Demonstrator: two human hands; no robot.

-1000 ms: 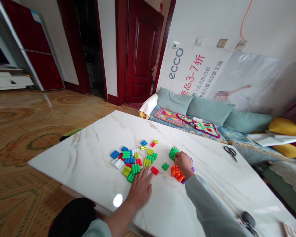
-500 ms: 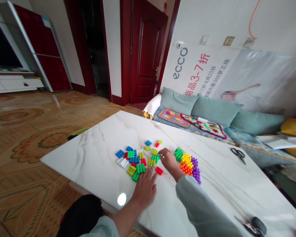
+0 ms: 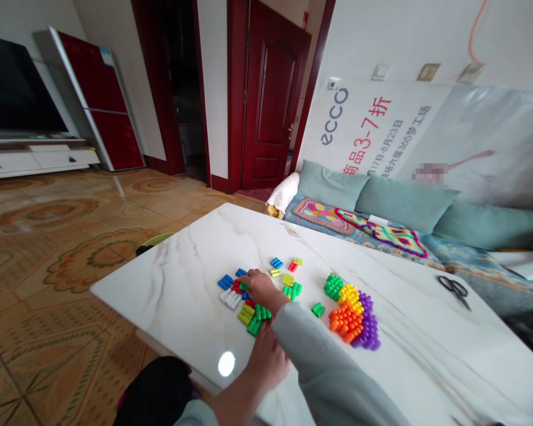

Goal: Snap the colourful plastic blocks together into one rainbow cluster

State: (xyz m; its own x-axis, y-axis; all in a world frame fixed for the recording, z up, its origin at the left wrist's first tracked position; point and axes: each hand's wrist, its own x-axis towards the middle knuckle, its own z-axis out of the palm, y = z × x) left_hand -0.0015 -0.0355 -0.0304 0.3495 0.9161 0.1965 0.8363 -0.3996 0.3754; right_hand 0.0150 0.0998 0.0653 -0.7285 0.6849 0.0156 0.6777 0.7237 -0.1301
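My right hand [image 3: 261, 289] reaches over the left side of the pile, fingertips closed on a green tube piece [image 3: 244, 286]. Just below it, my left hand [image 3: 269, 354] rests by the near edge of the pile, its fingers mostly hidden behind my right wrist. Near those fingers lie a green tube piece [image 3: 263, 312] and another green piece [image 3: 253, 326]. White tube pieces [image 3: 231, 299] and blue tube pieces [image 3: 225, 281] lie left of my right hand. Some pieces are hidden under my hands and sleeve.
Right of my hands sit clusters of round beads: green [image 3: 333, 286], yellow [image 3: 350, 297], orange [image 3: 346, 322] and purple [image 3: 368, 331]. A lone green piece [image 3: 318, 309] lies beside them. Scissors [image 3: 453, 290] rest near the marble-patterned table's [image 3: 173, 266] right edge. A sofa [image 3: 364, 228] stands behind.
My right hand has moved left, from the green pieces at the pile's right side to its left side. A green piece now lies near the orange beads. My left hand's fingers, earlier spread, are now covered.
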